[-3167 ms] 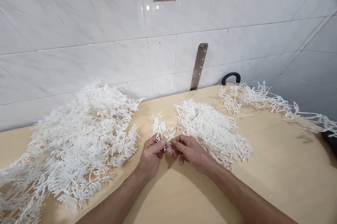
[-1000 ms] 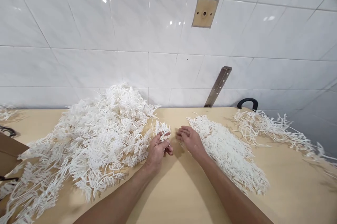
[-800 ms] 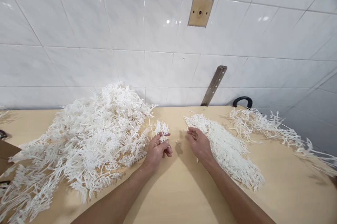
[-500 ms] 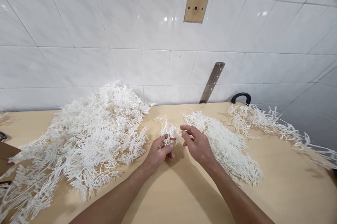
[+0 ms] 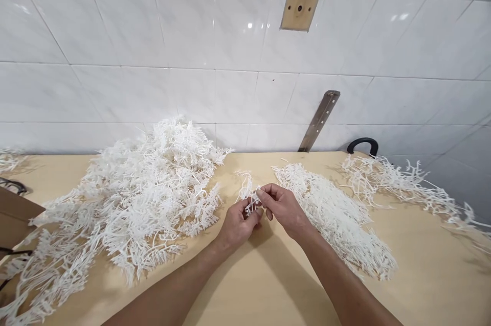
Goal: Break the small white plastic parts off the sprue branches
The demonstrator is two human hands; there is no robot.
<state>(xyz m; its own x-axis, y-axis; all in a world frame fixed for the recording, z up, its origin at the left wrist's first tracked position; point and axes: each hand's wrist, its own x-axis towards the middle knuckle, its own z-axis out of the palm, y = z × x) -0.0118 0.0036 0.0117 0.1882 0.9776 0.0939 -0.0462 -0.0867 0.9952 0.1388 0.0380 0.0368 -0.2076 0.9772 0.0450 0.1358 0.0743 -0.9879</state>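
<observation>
Between the fingers of my left hand (image 5: pixel 240 219) is a small white branched plastic sprig (image 5: pixel 251 204), its thin twigs pointing up and away from me. My right hand (image 5: pixel 283 208) pinches the upper right side of the same sprig with thumb and forefinger. To the left rises a large tangled heap of white branched sprigs (image 5: pixel 153 193). Close by my right hand lies a flatter, longer pile of small white pieces (image 5: pixel 333 216). A few loose white bits (image 5: pixel 243 173) rest on the table just beyond my fingers.
White stalks (image 5: pixel 399 183) spread over the table's (image 5: pixel 284 295) far right. A metal strip (image 5: pixel 319 121) leans on the tiled wall, with a black curved handle (image 5: pixel 362 143) beside it. At the left edge are a brown cardboard piece (image 5: pixel 17 213) and dark-framed glasses (image 5: pixel 13 184).
My right hand has closed in on the sprig and now grips it; before, it was held slightly apart. The whole view has shifted a little to the left.
</observation>
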